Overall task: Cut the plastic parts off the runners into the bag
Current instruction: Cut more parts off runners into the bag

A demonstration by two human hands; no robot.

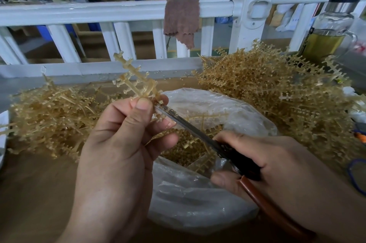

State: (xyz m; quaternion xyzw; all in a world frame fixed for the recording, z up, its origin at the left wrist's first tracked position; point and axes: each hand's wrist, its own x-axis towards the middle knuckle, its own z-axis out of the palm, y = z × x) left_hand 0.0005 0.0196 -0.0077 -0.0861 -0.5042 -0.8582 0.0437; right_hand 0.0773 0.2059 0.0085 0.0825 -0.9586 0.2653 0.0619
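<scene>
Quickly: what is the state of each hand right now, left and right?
Left hand: closed, pinching a runner.
Right hand: closed, gripping the scissors, blades at the runner.

The scene is seen from a single wide-angle camera worn on the head, which is turned forward and down, close above the brown flat tabletop point(33, 187) and facing the white painted railing point(99, 12) behind it.

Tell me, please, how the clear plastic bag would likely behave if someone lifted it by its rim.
The bag would probably sag and fold: its thin film is already crumpled. The cut parts pooled inside would likely weigh its bottom down. Its glossy film may feel slippery.
</scene>
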